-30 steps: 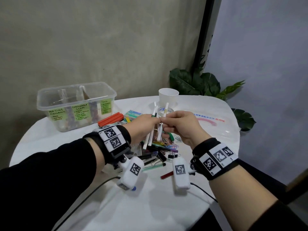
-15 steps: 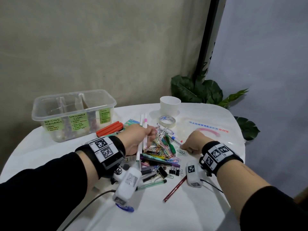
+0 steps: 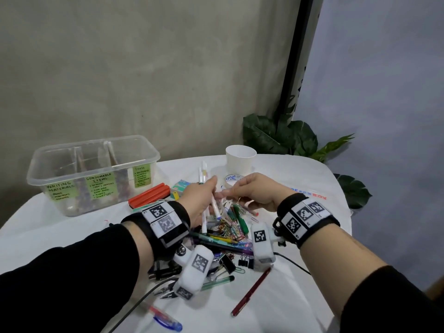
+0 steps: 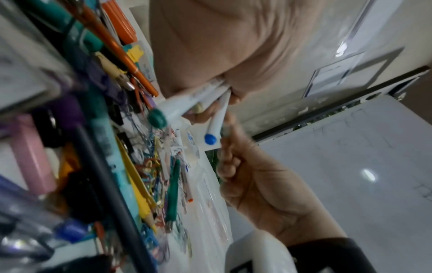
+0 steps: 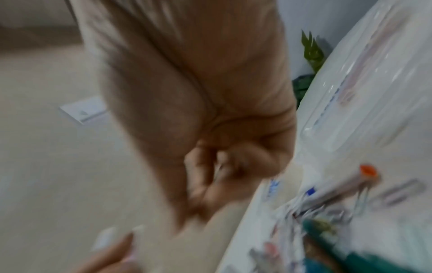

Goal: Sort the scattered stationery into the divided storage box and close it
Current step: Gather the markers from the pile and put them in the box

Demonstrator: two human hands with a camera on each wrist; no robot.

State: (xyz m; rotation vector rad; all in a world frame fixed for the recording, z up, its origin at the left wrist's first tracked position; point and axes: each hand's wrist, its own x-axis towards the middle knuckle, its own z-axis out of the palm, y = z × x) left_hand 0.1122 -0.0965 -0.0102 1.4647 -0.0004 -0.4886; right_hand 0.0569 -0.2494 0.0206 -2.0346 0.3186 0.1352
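Observation:
My left hand (image 3: 204, 195) is raised over the pile and grips a bundle of white markers (image 3: 203, 175); in the left wrist view their green and blue ends (image 4: 210, 138) stick out below the fist (image 4: 210, 55). My right hand (image 3: 252, 191) is right beside it, its fingertips (image 4: 228, 133) curled and pinching another thin white marker against the bundle. The right wrist view is blurred and shows only curled fingers (image 5: 210, 175). The clear divided storage box (image 3: 91, 174) with green labels stands open at the back left. Its clear lid (image 3: 310, 195) lies on the table at the right.
Beneath my hands lies a pile of pens, paper clips and binder clips (image 3: 223, 234). A red pen (image 3: 251, 293) and a blue pen (image 3: 165, 320) lie nearer me. An orange-red block (image 3: 149, 195), a staples box (image 3: 180, 186), a tape roll (image 3: 231, 179) and a white cup (image 3: 241, 159) sit behind.
Half a second ago my right hand was down at the pile's right edge; it has now come back up to the left hand. The left hand still grips its markers.

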